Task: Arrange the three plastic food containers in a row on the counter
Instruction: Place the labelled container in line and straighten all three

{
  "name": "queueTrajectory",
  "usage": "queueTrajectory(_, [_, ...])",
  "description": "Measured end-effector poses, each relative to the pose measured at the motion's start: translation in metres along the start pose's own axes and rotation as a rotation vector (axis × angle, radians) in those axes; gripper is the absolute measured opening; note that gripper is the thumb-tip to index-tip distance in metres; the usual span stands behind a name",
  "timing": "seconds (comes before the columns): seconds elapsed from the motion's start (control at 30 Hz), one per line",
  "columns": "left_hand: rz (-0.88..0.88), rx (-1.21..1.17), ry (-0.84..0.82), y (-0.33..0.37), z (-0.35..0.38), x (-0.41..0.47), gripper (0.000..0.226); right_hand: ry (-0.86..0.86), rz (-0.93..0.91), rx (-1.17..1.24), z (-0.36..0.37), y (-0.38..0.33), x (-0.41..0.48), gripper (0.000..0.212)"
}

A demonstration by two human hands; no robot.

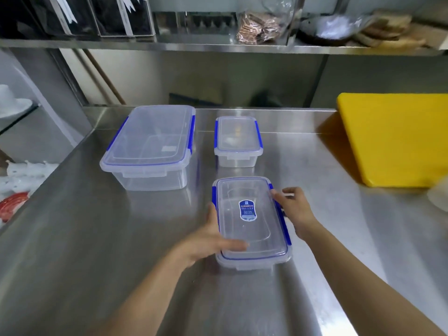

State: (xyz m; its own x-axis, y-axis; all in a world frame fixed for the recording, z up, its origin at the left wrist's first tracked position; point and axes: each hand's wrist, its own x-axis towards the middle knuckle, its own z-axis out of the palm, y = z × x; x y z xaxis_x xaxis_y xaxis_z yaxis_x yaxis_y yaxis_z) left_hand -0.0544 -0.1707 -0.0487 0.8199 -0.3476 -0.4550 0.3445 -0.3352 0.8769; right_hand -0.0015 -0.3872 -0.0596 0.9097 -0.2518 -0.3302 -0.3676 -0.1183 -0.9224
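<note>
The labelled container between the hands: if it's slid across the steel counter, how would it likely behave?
The labelled container looks empty through its clear lid, so probably light. Its flat base on the smooth steel counter suggests it would slide easily rather than tip. Being low and wide, held at both sides by the left hand and right hand, it should stay rigid.

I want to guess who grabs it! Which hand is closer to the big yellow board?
Right. The right hand is on the right side of the labelled container, the side toward the yellow board. The left hand is on the container's far side from it.
</note>
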Motion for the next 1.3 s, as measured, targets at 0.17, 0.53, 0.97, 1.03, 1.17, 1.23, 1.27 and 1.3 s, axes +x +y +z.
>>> queueTrajectory(0.17, [0.067,0.496,-0.061,-0.009,0.016,0.008,0.150,-0.585,0.006,-0.024,-0.031,-0.006,-0.006,0.090])
queueTrajectory(0.53, [0.202,0.538,-0.059,0.016,0.035,0.066,0.141,-0.518,-0.180,-1.168,-0.075,-0.008,-0.009,0.124])
queueTrajectory(0.97, [0.342,0.682,0.352,0.062,0.065,0.166,0.066,-0.174,-0.365,-1.100,-0.108,-0.028,0.072,0.060])
queueTrajectory(1.03, [0.312,0.714,0.364,0.074,0.064,0.179,0.062,-0.172,-0.401,-1.130,-0.109,-0.032,0.092,0.055])
queueTrajectory(1.17, [0.285,0.743,0.387,0.098,0.061,0.207,0.053,-0.147,-0.454,-1.149,-0.109,-0.041,0.130,0.050])
queueTrajectory(1.23, [0.280,0.720,0.403,0.107,0.060,0.221,0.052,-0.127,-0.461,-1.138,-0.108,-0.044,0.147,0.050])
queueTrajectory(1.27, [0.286,0.708,0.407,0.110,0.060,0.228,0.053,-0.120,-0.470,-1.135,-0.108,-0.045,0.154,0.051])
queueTrajectory(1.3, [0.295,0.697,0.411,0.112,0.059,0.235,0.055,-0.116,-0.483,-1.134,-0.109,-0.046,0.161,0.050])
